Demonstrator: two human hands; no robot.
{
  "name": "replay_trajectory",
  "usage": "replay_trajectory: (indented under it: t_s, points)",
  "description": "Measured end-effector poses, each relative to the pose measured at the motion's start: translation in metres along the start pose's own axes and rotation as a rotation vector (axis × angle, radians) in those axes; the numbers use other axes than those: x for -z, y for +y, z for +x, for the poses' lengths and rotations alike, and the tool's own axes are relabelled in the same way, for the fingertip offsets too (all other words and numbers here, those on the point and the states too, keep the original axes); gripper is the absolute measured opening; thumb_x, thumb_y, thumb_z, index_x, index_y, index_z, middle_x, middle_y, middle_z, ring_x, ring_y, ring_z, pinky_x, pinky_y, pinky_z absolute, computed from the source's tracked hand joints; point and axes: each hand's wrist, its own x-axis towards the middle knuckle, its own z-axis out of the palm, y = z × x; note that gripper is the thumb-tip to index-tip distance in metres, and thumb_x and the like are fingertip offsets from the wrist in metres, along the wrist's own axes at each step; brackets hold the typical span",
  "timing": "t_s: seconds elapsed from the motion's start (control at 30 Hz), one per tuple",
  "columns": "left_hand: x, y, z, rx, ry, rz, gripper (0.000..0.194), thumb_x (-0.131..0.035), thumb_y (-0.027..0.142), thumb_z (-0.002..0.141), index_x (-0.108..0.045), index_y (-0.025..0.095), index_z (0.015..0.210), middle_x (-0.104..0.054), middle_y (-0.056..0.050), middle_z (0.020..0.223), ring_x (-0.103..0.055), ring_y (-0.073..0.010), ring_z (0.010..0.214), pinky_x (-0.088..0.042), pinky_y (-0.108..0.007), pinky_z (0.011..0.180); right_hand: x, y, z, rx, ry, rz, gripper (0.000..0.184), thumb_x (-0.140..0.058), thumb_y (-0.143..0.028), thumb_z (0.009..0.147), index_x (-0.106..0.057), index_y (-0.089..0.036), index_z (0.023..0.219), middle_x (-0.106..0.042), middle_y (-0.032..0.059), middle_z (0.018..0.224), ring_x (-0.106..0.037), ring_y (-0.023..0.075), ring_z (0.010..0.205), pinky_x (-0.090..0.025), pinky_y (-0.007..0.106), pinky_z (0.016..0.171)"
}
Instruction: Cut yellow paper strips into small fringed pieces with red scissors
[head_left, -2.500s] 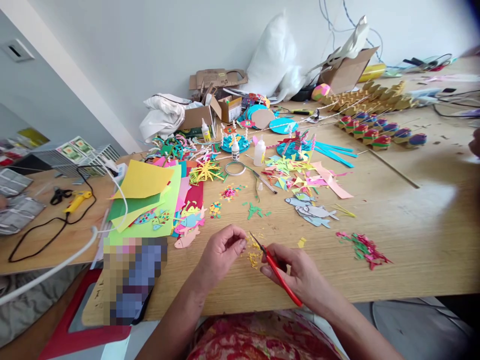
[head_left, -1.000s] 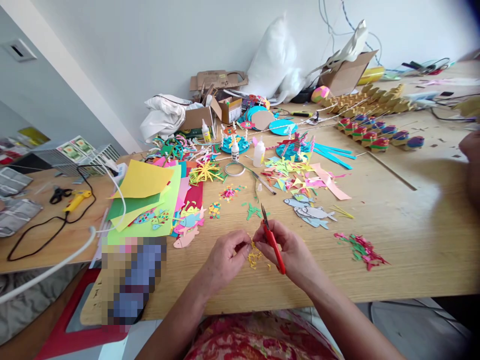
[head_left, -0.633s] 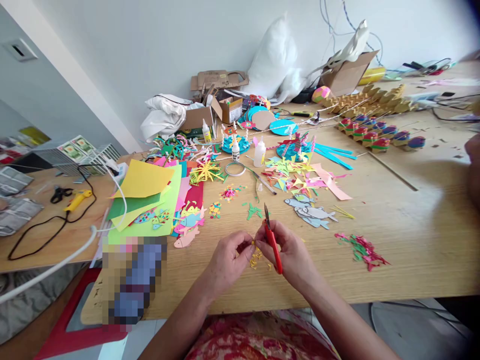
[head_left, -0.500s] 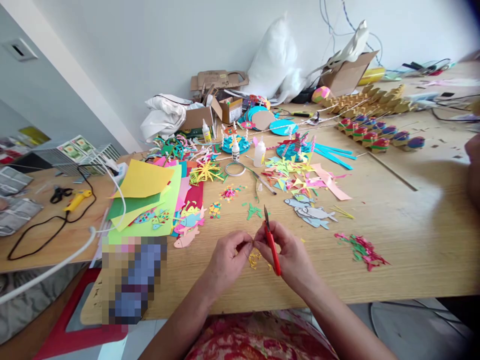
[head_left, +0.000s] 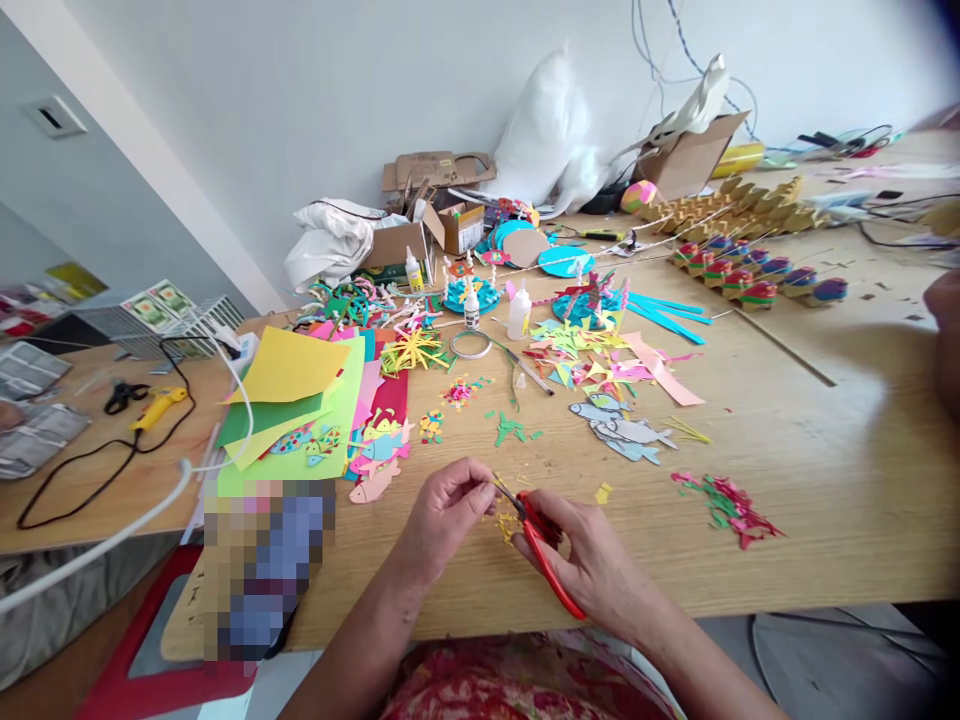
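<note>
In my right hand (head_left: 581, 545) is a pair of red-handled scissors (head_left: 553, 570), its blades pointing up and left. The blade tips reach the fingertips of my left hand (head_left: 459, 510), which are pinched together; whatever small piece they hold is too hidden to make out. Tiny yellow paper scraps (head_left: 507, 527) lie on the table just beneath both hands. A larger yellow bit of paper (head_left: 603, 493) rests to the right of the scissors. Beyond my hands are green paper clippings (head_left: 508, 430) and a small heap of coloured paper dots (head_left: 430, 427).
Grey paper fish (head_left: 626, 436) lie ahead to the right, red and green paper strips (head_left: 739, 515) further right. Coloured paper sheets (head_left: 285, 370) and more paper fish (head_left: 375, 480) are at left. Glue bottles (head_left: 518, 312) stand behind, with painted egg-carton pieces (head_left: 757, 285) at back right.
My right hand has turned the scissors from upright, tucked in the palm, to a cutting grip with the blades at my left fingertips. The yellow bit of paper at right now shows more fully.
</note>
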Motion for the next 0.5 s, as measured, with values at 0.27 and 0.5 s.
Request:
replay_trajectory:
  t_s: [0.27,0.5]
  points:
    - [0.0003,-0.0013,-0.0007,0.003,-0.017,0.028,0.014,-0.050,0.025,0.077,-0.053,0.014,0.069,-0.047,0.002,0.063,-0.044,-0.0098,0.062,-0.036,-0.021,0.063,-0.0047,0.0024,0.0012,0.001,0.015,-0.019,0.025,-0.042,-0.035,0.083,-0.036,-0.021,0.063,-0.039,-0.0056,0.053,-0.035,0.0094,0.047,-0.025,0.020,0.047]
    - [0.0027,-0.0001,-0.0016,0.026,-0.018,0.070,0.015,-0.050,0.028,0.076,-0.054,0.014,0.070,-0.049,0.002,0.063,-0.045,-0.0105,0.062,-0.036,-0.021,0.063,-0.0078,0.0070,-0.0005,0.007,0.037,-0.057,0.028,-0.042,-0.034,0.083,-0.036,-0.020,0.060,-0.039,-0.0055,0.051,-0.033,0.0083,0.045,-0.023,0.020,0.045]
